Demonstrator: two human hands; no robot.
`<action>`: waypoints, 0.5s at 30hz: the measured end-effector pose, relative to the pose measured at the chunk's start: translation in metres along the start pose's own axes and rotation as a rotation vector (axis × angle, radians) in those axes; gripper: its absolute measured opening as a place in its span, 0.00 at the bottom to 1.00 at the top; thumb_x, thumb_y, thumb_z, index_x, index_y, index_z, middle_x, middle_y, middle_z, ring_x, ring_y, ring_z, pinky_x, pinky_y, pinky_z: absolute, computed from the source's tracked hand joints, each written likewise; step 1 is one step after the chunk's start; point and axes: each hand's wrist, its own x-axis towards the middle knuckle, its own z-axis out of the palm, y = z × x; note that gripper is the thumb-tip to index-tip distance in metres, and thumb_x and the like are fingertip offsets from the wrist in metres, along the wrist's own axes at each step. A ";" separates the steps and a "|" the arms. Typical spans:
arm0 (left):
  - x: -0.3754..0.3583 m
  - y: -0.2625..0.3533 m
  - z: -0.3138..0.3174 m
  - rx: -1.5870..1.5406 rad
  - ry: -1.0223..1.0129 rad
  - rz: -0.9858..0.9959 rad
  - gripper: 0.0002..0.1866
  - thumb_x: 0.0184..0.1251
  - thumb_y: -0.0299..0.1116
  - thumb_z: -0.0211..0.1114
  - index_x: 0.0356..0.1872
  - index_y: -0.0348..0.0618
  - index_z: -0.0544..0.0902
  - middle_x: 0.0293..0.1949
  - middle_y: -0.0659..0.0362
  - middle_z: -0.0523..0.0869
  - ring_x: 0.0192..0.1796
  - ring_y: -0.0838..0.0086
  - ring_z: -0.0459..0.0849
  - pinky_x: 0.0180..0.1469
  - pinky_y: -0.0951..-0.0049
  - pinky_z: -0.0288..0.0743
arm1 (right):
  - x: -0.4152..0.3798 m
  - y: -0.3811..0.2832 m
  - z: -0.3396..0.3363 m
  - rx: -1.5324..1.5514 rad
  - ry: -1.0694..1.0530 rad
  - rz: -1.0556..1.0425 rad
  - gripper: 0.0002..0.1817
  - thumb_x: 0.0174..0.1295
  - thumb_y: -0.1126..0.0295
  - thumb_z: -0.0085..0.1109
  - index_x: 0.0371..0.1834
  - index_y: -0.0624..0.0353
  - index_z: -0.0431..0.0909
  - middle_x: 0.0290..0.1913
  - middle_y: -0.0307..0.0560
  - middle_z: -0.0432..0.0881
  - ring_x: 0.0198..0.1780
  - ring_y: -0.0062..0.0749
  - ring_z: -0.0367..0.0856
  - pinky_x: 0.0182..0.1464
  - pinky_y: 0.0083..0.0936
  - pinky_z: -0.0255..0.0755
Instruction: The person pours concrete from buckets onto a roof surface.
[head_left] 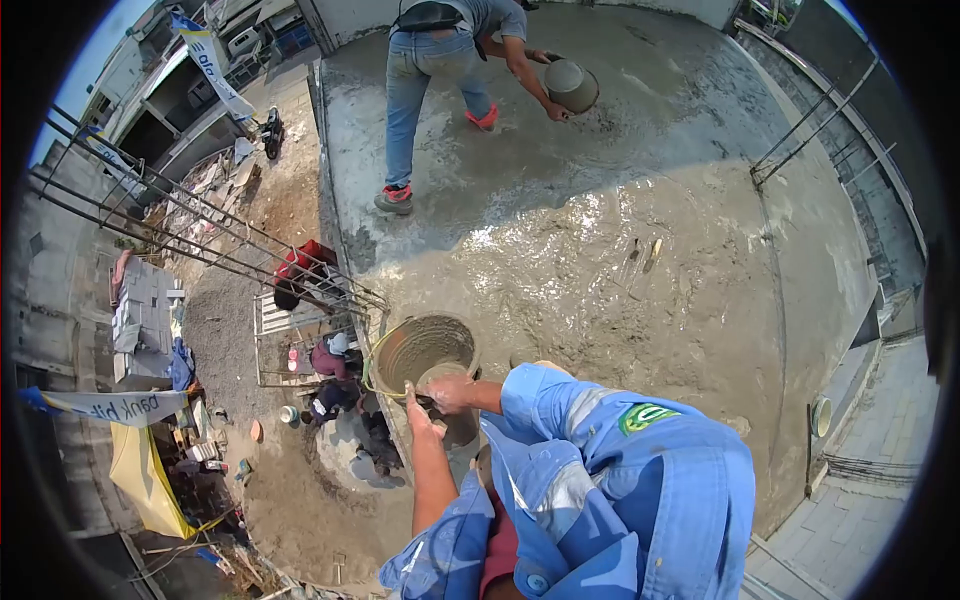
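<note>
Both hands (440, 395) reach forward, grip closed on bucket (420, 350) rim.

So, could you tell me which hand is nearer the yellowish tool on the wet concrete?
Right: right hand at the pan, well short of the tool; left hand farther.

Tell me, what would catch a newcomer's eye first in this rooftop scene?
Probably the wide wet grey concrete slab glistening across the middle. At its near edge, the wearer's two hands, left hand and right hand, meet at a round mortar-caked bucket above a drop to the ground. At the top, another person in jeans bends over, tipping a grey bucket onto the slab.
</note>
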 end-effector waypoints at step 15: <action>0.056 -0.034 -0.061 0.190 0.513 0.030 0.20 0.60 0.45 0.55 0.48 0.42 0.78 0.42 0.54 0.82 0.41 0.63 0.83 0.39 0.58 0.78 | -0.056 0.140 0.012 0.295 0.264 0.189 0.26 0.53 0.56 0.62 0.52 0.60 0.75 0.48 0.57 0.80 0.50 0.48 0.78 0.53 0.36 0.72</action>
